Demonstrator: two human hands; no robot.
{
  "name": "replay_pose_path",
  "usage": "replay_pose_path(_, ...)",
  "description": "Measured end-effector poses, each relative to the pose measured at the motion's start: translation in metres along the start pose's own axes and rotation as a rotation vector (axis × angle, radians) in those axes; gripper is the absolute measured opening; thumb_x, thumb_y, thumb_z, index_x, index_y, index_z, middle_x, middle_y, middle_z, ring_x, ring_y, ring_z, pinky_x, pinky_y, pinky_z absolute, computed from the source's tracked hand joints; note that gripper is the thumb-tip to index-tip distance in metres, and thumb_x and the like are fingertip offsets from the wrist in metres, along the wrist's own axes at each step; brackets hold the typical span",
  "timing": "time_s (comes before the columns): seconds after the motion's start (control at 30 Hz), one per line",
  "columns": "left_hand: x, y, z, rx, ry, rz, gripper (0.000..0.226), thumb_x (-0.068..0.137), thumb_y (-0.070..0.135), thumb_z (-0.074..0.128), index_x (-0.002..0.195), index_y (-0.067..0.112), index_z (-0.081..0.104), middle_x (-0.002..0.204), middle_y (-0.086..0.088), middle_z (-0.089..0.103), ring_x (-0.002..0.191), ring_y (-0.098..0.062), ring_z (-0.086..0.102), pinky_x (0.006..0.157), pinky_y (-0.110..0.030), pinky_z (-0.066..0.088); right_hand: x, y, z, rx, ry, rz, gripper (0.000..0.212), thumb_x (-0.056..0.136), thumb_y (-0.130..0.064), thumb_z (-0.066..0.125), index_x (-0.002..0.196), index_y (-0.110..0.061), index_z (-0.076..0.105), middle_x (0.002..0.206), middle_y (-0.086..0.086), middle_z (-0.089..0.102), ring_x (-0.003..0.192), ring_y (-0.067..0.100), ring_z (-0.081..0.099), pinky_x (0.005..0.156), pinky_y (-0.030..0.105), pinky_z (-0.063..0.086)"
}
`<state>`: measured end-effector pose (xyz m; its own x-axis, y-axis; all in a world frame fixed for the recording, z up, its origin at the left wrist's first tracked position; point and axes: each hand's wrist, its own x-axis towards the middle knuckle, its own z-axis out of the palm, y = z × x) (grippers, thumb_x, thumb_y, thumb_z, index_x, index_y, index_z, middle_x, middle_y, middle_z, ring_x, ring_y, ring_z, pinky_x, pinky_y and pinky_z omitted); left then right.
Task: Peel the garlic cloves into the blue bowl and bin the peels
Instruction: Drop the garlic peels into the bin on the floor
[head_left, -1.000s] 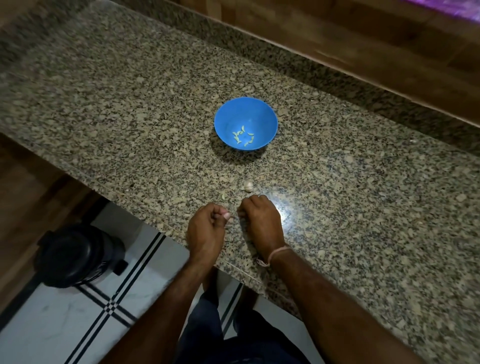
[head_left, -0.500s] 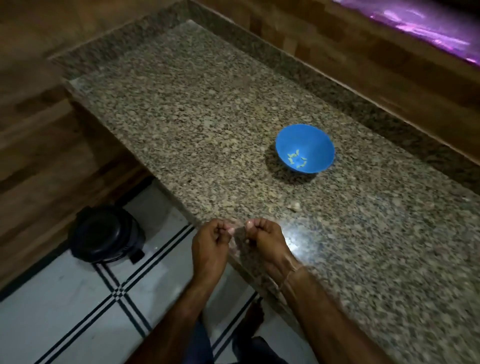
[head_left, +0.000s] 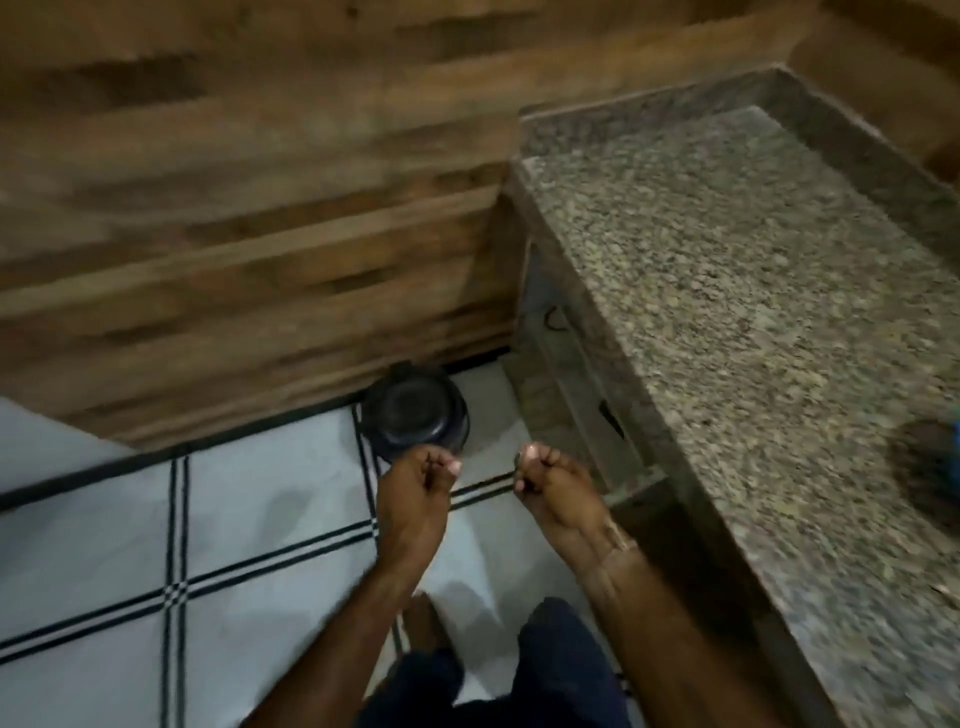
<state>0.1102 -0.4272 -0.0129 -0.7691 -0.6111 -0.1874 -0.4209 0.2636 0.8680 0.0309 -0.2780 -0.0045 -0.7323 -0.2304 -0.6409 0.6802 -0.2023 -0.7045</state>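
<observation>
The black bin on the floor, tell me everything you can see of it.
The black bin is round and dark, plastic by its look, seen from above, its lid apparently closed; blur hides details. It stands upright on the white tiled floor at the foot of the wood-panelled wall, near the end of the granite counter. The left hand overlaps its near rim in view, probably above it.

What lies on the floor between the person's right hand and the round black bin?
Nothing lies there: in the head view, only bare white floor tile shows between the right hand and the round black bin.
</observation>
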Motion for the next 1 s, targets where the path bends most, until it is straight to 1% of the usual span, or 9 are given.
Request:
replay_pose_path(0.1,0.031,-0.02,-0.048,0.007,0.068,-0.018,0.017,0.092,0.013,0.074,0.083,0.026,0.07,0.085,0.009,0.074,0.082,-0.011,0.069,0.079,-0.028,0.052,0.019,0.015,0.052,-0.045,-0.041,0.049,0.033,0.105,0.004,0.051,0.076,-0.009,0.058,0.065,0.005,0.053,0.051,0.007,0.053,0.053,0.018,0.049)
replay_pose_path(0.27,0.068,-0.042,-0.092,0.0,0.135,-0.089,0.014,0.093,0.012,0.075,0.086,0.024,0.07,0.086,0.013,0.07,0.084,-0.003,0.066,0.072,-0.006,0.043,0.062,0.025,0.106,-0.109,-0.081,0.08,0.033,0.104,0.004,0.052,0.076,-0.01,0.06,0.064,0.003,0.056,0.049,0.006,0.053,0.051,0.018,0.05)
replay_pose_path(0.33,0.079,-0.05,-0.103,-0.01,0.161,-0.106,0.013,0.094,0.014,0.074,0.087,0.024,0.069,0.085,0.015,0.069,0.084,-0.003,0.065,0.071,-0.003,0.041,0.08,0.026,0.121,-0.152,-0.097,0.087,0.033,0.104,0.004,0.053,0.076,-0.012,0.061,0.067,0.003,0.057,0.052,0.007,0.054,0.052,0.017,0.051)
replay_pose_path(0.53,0.126,-0.068,-0.114,-0.008,0.197,-0.184,0.01,0.095,0.016,0.073,0.087,0.022,0.068,0.083,0.017,0.065,0.08,0.001,0.062,0.07,-0.007,0.04,0.139,0.031,0.163,-0.166,-0.096,0.158,0.023,0.103,0.0,0.058,0.086,-0.011,0.069,0.071,0.005,0.06,0.057,0.009,0.056,0.057,0.02,0.053)
replay_pose_path(0.67,0.173,-0.092,-0.094,0.005,0.151,-0.259,0.011,0.095,0.017,0.072,0.087,0.022,0.068,0.084,0.014,0.068,0.082,-0.002,0.063,0.071,-0.013,0.043,0.19,0.042,0.175,-0.151,-0.04,0.221,0.012,0.101,0.004,0.058,0.093,-0.002,0.065,0.072,0.009,0.056,0.061,0.014,0.052,0.055,0.021,0.054)
replay_pose_path(0.73,0.201,-0.121,-0.073,0.008,0.128,-0.293,0.012,0.095,0.014,0.072,0.086,0.021,0.069,0.083,0.012,0.07,0.082,-0.004,0.065,0.071,-0.016,0.045,0.23,0.06,0.17,-0.154,0.003,0.258,0.017,0.101,0.006,0.057,0.088,-0.002,0.063,0.068,0.009,0.055,0.057,0.015,0.051,0.052,0.021,0.053)
replay_pose_path(0.83,0.244,-0.17,-0.039,-0.018,0.114,-0.407,0.011,0.093,0.014,0.073,0.083,0.017,0.072,0.081,0.006,0.072,0.08,-0.013,0.067,0.072,-0.027,0.051,0.292,0.096,0.16,-0.233,0.027,0.287,0.022,0.101,0.003,0.059,0.082,-0.004,0.067,0.064,0.008,0.059,0.059,0.018,0.053,0.06,0.027,0.052)
replay_pose_path(0.93,0.294,-0.221,0.004,-0.032,0.114,-0.492,0.023,0.091,0.016,0.077,0.074,0.027,0.067,0.077,0.008,0.07,0.078,-0.015,0.066,0.076,-0.032,0.051,0.367,0.141,0.157,-0.35,0.102,0.271,0.021,0.097,-0.001,0.068,0.078,-0.009,0.073,0.069,0.006,0.066,0.066,0.018,0.059,0.073,0.035,0.054)
replay_pose_path(1.0,0.323,-0.249,0.026,-0.057,0.114,-0.558,0.029,0.089,0.016,0.079,0.07,0.031,0.064,0.075,0.011,0.068,0.077,-0.018,0.067,0.079,-0.031,0.051,0.411,0.167,0.159,-0.443,0.128,0.24,0.025,0.095,-0.003,0.072,0.072,-0.012,0.071,0.066,0.005,0.065,0.065,0.019,0.058,0.072,0.036,0.054)
